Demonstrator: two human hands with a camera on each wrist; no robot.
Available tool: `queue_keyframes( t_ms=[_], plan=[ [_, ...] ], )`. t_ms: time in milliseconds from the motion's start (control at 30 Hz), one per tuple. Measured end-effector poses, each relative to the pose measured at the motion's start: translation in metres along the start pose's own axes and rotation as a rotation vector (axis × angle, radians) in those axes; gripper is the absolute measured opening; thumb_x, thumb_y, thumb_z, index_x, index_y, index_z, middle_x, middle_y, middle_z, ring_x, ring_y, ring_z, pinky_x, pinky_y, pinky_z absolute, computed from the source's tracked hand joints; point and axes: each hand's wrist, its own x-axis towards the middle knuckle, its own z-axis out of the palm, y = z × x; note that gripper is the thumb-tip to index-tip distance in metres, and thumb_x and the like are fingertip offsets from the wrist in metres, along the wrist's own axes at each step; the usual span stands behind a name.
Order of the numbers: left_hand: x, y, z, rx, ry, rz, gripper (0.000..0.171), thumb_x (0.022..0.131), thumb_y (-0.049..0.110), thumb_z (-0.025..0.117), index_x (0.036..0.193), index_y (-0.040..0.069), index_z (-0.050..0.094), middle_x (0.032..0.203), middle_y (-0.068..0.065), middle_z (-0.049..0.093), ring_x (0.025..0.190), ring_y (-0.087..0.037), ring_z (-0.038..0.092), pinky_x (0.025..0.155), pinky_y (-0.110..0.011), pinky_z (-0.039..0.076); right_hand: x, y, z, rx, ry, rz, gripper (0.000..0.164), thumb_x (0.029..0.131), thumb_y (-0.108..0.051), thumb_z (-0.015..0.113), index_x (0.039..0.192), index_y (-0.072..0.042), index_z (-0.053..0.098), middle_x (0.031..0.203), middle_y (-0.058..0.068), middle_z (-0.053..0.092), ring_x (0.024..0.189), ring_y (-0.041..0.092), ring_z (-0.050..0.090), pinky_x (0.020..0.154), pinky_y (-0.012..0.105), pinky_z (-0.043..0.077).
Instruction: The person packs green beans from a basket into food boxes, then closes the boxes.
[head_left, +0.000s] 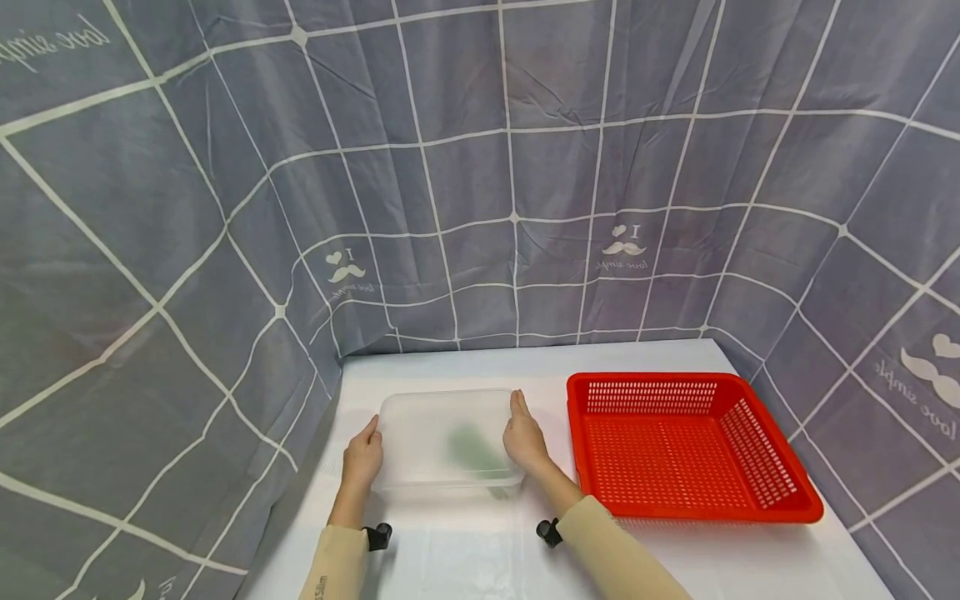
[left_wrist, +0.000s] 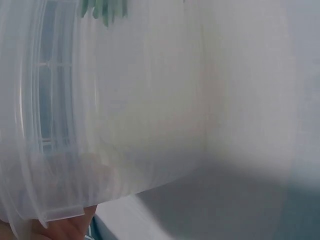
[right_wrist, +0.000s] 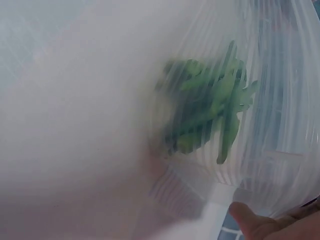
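Observation:
A translucent, lidded plastic food container (head_left: 420, 437) is held level between both hands, over the white table. Green vegetable pieces (right_wrist: 207, 107) show through its ribbed wall in the right wrist view, bunched toward the right side. My left hand (head_left: 363, 457) grips the container's left edge; its fingers are partly hidden behind the wall and clip in the left wrist view. On the opposite edge my right hand (head_left: 527, 437) holds the container, fingertips at the far right corner. Through the frosted lid the green appears only as a blur.
A red perforated plastic basket (head_left: 675, 508) stands on the white table (head_left: 465, 567), to the right of the right hand. Grey curtains (head_left: 465, 183) with white grid lines enclose the table at the back and both sides.

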Motion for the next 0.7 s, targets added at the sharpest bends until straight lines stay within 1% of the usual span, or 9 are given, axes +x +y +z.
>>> queue_keyframes(
  t_ms=[67,133,200,267,367,433,533,600,700],
  plan=[
    [-0.001,0.0,-0.001,-0.01,0.004,-0.018,0.052,0.11,0.016,0.038,0.16,0.004,0.044,0.16,-0.027,0.045,0.152,-0.053,0.037,0.126,-0.066,0.034,0.0,0.0,-0.001,-0.043,-0.001,-0.003,0.057,0.102,0.002,0.04,0.159,0.011,0.036,0.17,0.028,0.035,0.134,0.05,0.06,0.094,0.057,0.06],
    [-0.002,0.002,-0.002,-0.006,-0.001,-0.027,0.052,0.109,0.016,0.039,0.159,0.003,0.045,0.159,-0.027,0.047,0.152,-0.053,0.038,0.125,-0.067,0.035,0.001,-0.001,-0.002,-0.064,-0.008,0.005,0.059,0.102,0.003,0.039,0.16,0.01,0.037,0.17,0.026,0.036,0.133,0.05,0.061,0.088,0.056,0.061],
    [-0.003,0.003,-0.005,0.017,-0.024,-0.029,0.054,0.108,0.016,0.039,0.16,0.001,0.043,0.158,-0.029,0.05,0.151,-0.054,0.04,0.124,-0.067,0.037,0.002,-0.002,-0.004,-0.081,-0.016,0.016,0.06,0.1,0.003,0.039,0.16,0.009,0.037,0.17,0.025,0.037,0.133,0.05,0.06,0.093,0.058,0.059],
    [-0.005,0.007,-0.007,0.076,-0.043,-0.015,0.056,0.107,0.015,0.038,0.161,-0.002,0.039,0.157,-0.031,0.05,0.149,-0.055,0.042,0.122,-0.068,0.039,0.004,-0.004,-0.007,-0.093,-0.03,0.038,0.059,0.102,-0.002,0.042,0.161,0.007,0.038,0.171,0.024,0.036,0.144,0.047,0.053,0.106,0.061,0.054],
    [-0.005,0.018,-0.011,0.209,-0.062,0.046,0.061,0.108,0.017,0.041,0.164,-0.003,0.03,0.163,-0.032,0.042,0.152,-0.056,0.038,0.123,-0.072,0.035,0.007,-0.011,-0.012,-0.139,-0.054,0.044,0.059,0.105,-0.014,0.048,0.161,0.001,0.041,0.172,0.023,0.033,0.153,0.048,0.043,0.117,0.067,0.044],
    [-0.004,0.028,-0.011,0.296,-0.061,0.113,0.066,0.109,0.022,0.047,0.167,0.0,0.026,0.169,-0.031,0.032,0.157,-0.055,0.028,0.126,-0.075,0.025,0.01,-0.017,-0.014,-0.191,-0.077,0.025,0.061,0.107,-0.026,0.053,0.163,-0.004,0.041,0.174,0.022,0.029,0.158,0.048,0.034,0.121,0.07,0.039],
    [0.002,0.046,-0.007,0.409,-0.079,0.225,0.074,0.109,0.035,0.056,0.169,0.007,0.023,0.175,-0.029,0.017,0.163,-0.054,0.009,0.127,-0.08,0.007,0.018,-0.025,-0.014,-0.31,-0.114,-0.049,0.066,0.106,-0.041,0.055,0.164,-0.012,0.042,0.176,0.023,0.024,0.162,0.049,0.025,0.124,0.071,0.035],
    [0.007,0.057,-0.001,0.458,-0.121,0.279,0.08,0.107,0.044,0.059,0.17,0.012,0.023,0.176,-0.028,0.011,0.164,-0.054,0.001,0.126,-0.081,0.001,0.024,-0.03,-0.011,-0.374,-0.148,-0.088,0.069,0.106,-0.048,0.054,0.165,-0.016,0.04,0.177,0.022,0.021,0.164,0.048,0.018,0.127,0.07,0.029],
    [0.013,0.068,0.008,0.534,-0.216,0.291,0.087,0.104,0.055,0.06,0.171,0.016,0.021,0.177,-0.028,0.006,0.164,-0.054,-0.002,0.127,-0.081,0.003,0.032,-0.034,-0.005,-0.473,-0.216,-0.108,0.073,0.106,-0.058,0.05,0.167,-0.02,0.036,0.179,0.019,0.015,0.167,0.043,0.011,0.131,0.069,0.021]
  ],
)
